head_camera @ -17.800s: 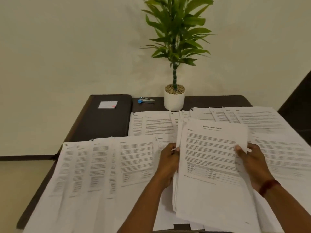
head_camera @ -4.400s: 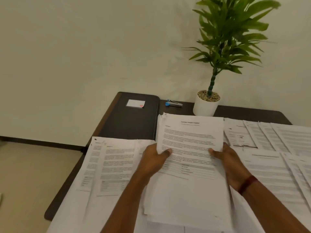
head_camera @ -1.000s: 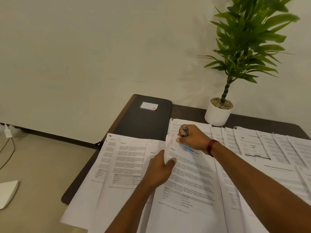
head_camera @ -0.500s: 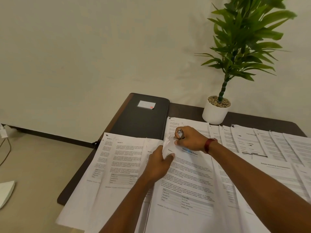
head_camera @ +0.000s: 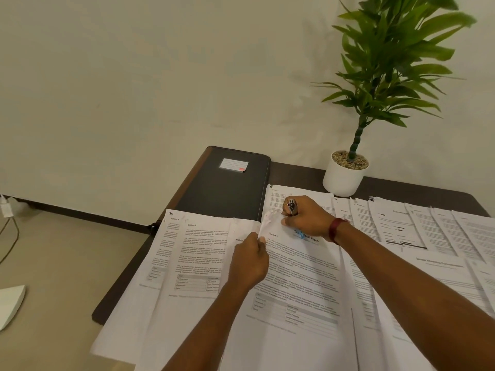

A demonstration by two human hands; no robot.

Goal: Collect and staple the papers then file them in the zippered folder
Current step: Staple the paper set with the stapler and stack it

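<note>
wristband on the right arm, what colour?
Dark red. The wristband sits just behind the right hand; the head view, the only one, shows it clearly.

We see only the metal nose and a sliver of blue of the stapler (head_camera: pixel 292 207), the rest buried in the right hand (head_camera: pixel 308 216). The left hand (head_camera: pixel 249 263) covers part of the collected stack's (head_camera: pixel 300 277) left edge, and both forearms hide the sheets beneath them. We cannot read the body text on any sheet; on the papers at the right (head_camera: pixel 442 236) it smears into blur. The plant (head_camera: pixel 388 62) is cropped by the top edge, and the table (head_camera: pixel 294 172) runs off the right and bottom. A white object on the floor (head_camera: pixel 10 303) is cut by the left edge; we cannot identify it. The writing on the zippered folder's label (head_camera: pixel 233 165) is too small to tell.
</note>
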